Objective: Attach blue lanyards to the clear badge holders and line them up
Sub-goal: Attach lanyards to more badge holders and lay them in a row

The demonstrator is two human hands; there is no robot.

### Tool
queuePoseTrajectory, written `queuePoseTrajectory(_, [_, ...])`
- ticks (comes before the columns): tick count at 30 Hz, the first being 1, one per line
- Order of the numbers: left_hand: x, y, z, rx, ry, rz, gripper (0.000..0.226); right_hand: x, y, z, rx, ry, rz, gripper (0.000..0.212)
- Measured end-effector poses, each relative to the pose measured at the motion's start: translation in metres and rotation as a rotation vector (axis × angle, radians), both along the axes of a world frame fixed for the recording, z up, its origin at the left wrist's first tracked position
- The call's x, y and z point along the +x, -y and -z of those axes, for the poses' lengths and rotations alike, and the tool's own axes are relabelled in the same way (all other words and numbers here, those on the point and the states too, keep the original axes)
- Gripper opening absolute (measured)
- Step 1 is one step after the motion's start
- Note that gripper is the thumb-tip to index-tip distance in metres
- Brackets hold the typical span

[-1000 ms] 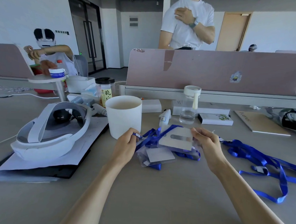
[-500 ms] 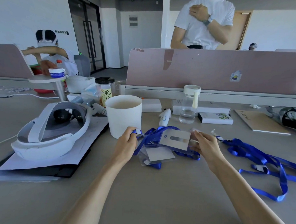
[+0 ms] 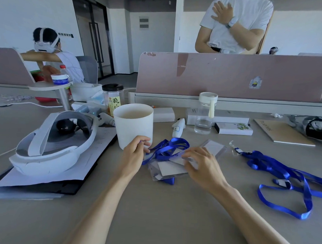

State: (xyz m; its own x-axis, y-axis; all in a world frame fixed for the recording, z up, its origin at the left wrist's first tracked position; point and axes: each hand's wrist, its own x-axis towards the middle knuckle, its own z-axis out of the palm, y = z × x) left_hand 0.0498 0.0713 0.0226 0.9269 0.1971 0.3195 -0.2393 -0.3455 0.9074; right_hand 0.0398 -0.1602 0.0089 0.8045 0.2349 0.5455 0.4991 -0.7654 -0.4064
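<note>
My left hand (image 3: 135, 153) pinches the clip end of a blue lanyard (image 3: 171, 146) just in front of the white cup. My right hand (image 3: 203, 165) lies over a clear badge holder, fingers curled on its near edge, pressing it onto the pile of clear badge holders (image 3: 165, 170) on the desk. Another clear holder (image 3: 213, 148) lies flat just beyond my right hand. A tangle of loose blue lanyards (image 3: 282, 173) with clips sprawls on the desk to the right.
A white cup (image 3: 133, 124) stands right behind my left hand. A white headset (image 3: 51, 141) rests on papers at the left. A clear bottle (image 3: 205, 114), small boxes and a notebook (image 3: 284, 132) line the back by the pink divider (image 3: 231, 75).
My right hand has lowered the raised badge holder down onto the pile. My left hand moved up slightly with the lanyard clip. The standing person behind the divider stepped to the right.
</note>
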Motion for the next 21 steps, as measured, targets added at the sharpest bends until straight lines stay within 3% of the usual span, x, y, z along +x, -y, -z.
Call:
queuePoseTrajectory(7, [-0.003, 0.000, -0.011, -0.212, 0.075, -0.011, 0.031, -0.014, -0.020, 0.005, -0.250, -0.084, -0.196, 0.057])
queuePoseTrajectory(11, [-0.002, -0.002, -0.012, -0.271, 0.122, -0.047, 0.031, -0.010, -0.018, 0.008, -0.296, -0.020, -0.189, 0.045])
queuePoseTrajectory(15, [-0.001, -0.004, -0.009, -0.228, 0.161, -0.101, 0.025, -0.006, -0.019, 0.008, -0.233, 0.220, -0.162, 0.009])
queuePoseTrajectory(19, [0.003, -0.007, -0.003, -0.168, 0.162, -0.110, 0.022, -0.007, -0.014, 0.006, -0.200, 0.231, -0.158, 0.009])
queuePoseTrajectory(21, [0.005, -0.007, -0.001, -0.126, 0.144, -0.103, 0.019, -0.011, -0.014, 0.007, -0.246, 0.159, -0.188, 0.027])
